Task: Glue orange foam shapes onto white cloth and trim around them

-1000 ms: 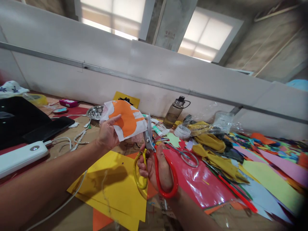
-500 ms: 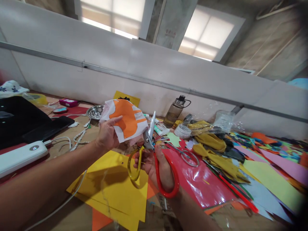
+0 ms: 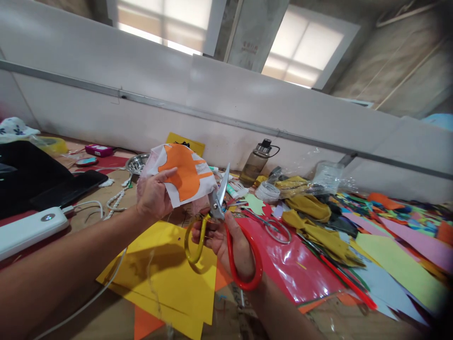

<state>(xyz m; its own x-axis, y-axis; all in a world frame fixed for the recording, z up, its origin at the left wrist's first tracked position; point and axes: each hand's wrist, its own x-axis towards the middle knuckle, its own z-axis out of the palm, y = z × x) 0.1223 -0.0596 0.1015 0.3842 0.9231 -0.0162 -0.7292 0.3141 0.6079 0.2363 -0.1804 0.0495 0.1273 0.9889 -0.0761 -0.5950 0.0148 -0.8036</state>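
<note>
Between thumb and fingers, my left hand grips a white sheet with an orange cut-out shape lying on its face. The thumb presses on the orange part. My right hand holds large scissors with one yellow and one red handle. Their blades are spread apart and point up and away from me, at the lower right edge of the white sheet. Below both hands lie yellow sheets, with bits of orange paper sticking out from under them.
A drink bottle stands near the wall. To the right lie a red plastic packet, mustard cloth pieces, a second pair of scissors and many coloured scraps. At left are a metal bowl and a white power bank.
The scissors handles have spread slightly wider in my right hand. My left hand and the sheet have shifted a little to the left.
</note>
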